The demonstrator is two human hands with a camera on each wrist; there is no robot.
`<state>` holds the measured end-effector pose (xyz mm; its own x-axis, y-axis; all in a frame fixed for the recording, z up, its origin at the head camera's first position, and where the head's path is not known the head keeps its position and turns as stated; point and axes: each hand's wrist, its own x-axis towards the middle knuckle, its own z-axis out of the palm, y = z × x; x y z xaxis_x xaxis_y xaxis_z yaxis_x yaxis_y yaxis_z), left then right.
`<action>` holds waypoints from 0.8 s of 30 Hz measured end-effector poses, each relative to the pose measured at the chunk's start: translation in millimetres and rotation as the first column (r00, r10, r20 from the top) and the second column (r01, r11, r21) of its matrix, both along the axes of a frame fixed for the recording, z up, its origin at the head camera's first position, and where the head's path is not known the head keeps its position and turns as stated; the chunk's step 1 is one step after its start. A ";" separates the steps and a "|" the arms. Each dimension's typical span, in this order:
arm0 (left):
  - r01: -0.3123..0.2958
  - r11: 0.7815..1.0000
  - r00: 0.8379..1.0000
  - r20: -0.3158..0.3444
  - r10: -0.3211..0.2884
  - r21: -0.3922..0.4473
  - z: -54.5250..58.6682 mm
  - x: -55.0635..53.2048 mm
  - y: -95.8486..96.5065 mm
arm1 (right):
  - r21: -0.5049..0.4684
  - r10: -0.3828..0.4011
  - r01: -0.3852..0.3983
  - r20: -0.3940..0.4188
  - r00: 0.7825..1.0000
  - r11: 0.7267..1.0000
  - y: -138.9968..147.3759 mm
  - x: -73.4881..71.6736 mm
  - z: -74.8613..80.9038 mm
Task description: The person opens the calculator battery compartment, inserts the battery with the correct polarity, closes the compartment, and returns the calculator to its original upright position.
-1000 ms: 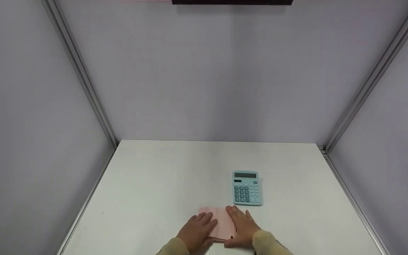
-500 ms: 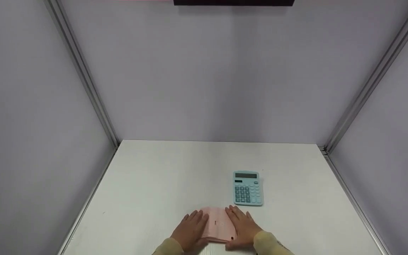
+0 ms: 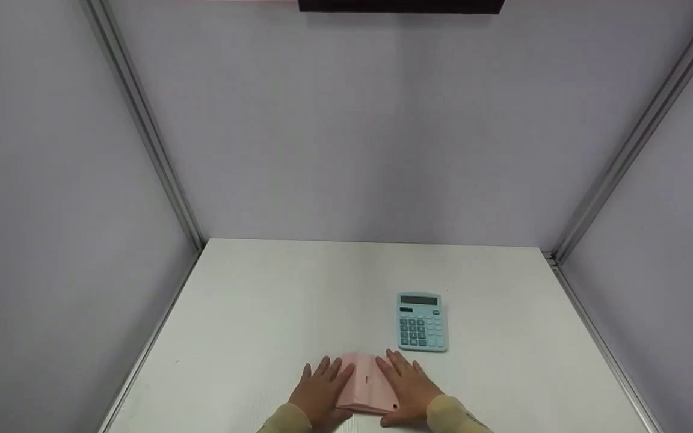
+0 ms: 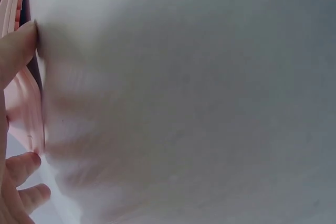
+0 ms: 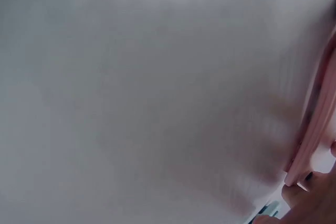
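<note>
A pink, layered, wallet-like item point(image 3: 367, 394) lies on the white table at the near edge of the head view. It has a short dark mark in its middle and a dark dot at its near right corner. My left hand point(image 3: 317, 394) rests along its left side with fingers spread and extended, fingertips on its edge. On the other side, my right hand point(image 3: 411, 391) lies with straight fingers over its right edge, thumb by the near corner. In the wrist views, stacked pink layers point(image 4: 31, 108) show beside the left fingers, and a pink edge point(image 5: 314, 129) by the right ones.
A light blue calculator point(image 3: 422, 331) lies just beyond my right hand. Grey panels point(image 3: 334, 132) enclose the white table point(image 3: 274, 300) at the back and both sides. A black bar point(image 3: 402, 6) crosses the top of the head view.
My left hand has slid left from the middle of the pink item to its edge, uncovering the dark mark. The right hand stays in place, its fingers slightly more spread.
</note>
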<state>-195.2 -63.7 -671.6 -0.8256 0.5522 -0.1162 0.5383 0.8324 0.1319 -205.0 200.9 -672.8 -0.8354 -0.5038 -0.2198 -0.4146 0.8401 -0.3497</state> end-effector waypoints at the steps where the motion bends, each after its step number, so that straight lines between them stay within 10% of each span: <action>1: 0.001 1.000 1.000 0.004 -0.001 0.004 0.1 -0.1 -0.2 | -0.002 -0.003 0.003 0.003 1.000 1.000 -0.4 -0.2 0.4; 16: 0.053 0.996 0.998 -0.035 -0.051 0.071 -3.9 -3.4 -10.2 | -0.091 -0.103 0.107 0.047 0.994 0.990 -1.4 1.8 6.3; 24: -0.007 0.978 0.998 -0.062 0.021 0.206 -1.5 -8.4 -12.6 | -0.186 -0.160 0.171 0.073 0.984 0.968 -3.1 -1.2 9.5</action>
